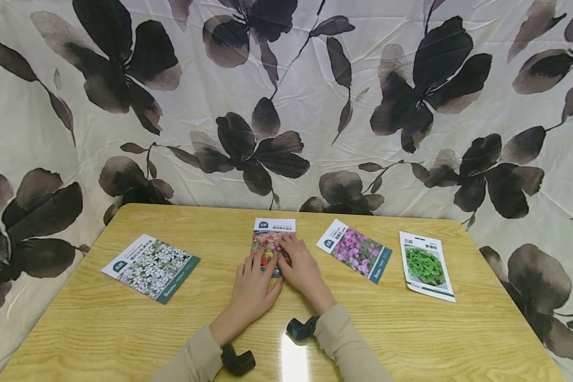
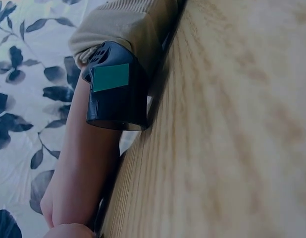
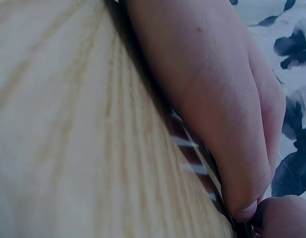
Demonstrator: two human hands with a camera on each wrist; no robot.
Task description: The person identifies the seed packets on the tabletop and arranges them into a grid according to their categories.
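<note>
Both hands lie on a seed packet (image 1: 275, 225) with a white top and a photo of mixed red and pink flowers. It is flat on the wooden table, its lower part mostly covered. My left hand (image 1: 253, 289) rests its extended fingers on the packet's lower left, thumb out to the side. My right hand (image 1: 305, 270) lays its fingers across the right side, close to the left fingertips. In the left wrist view a sleeved forearm shows, with a black wrist camera (image 2: 118, 96) bearing a green patch. The right wrist view shows a thumb (image 3: 244, 198) low beside the tabletop.
On the table (image 1: 210, 249), a white-flower packet (image 1: 155, 268) lies tilted at left. A purple-flower packet (image 1: 355, 250) is right of the hands. Farther right lies a green-leaf packet (image 1: 427, 267). A floral cloth (image 1: 315, 122) hangs behind the table.
</note>
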